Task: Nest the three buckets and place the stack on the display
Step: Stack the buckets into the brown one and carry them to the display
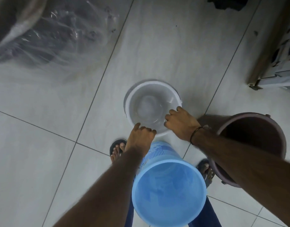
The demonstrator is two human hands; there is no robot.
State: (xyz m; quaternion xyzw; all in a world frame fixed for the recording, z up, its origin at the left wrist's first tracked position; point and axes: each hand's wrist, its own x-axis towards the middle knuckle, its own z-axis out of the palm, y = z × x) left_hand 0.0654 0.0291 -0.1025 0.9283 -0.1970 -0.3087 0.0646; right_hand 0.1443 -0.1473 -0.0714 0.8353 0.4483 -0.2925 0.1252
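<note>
Both hands grip the white bucket [141,95] rim: left hand [140,136] and right hand [181,124] curled shut; 2 buckets stand beside.

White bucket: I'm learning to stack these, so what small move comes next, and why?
Probably lift the white bucket by its near rim, since both the left hand and right hand are on it, while the blue bucket stands open right beside it.

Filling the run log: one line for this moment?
both hands on white plastic bucket rim | blue bucket, brown bucket unnested
</note>
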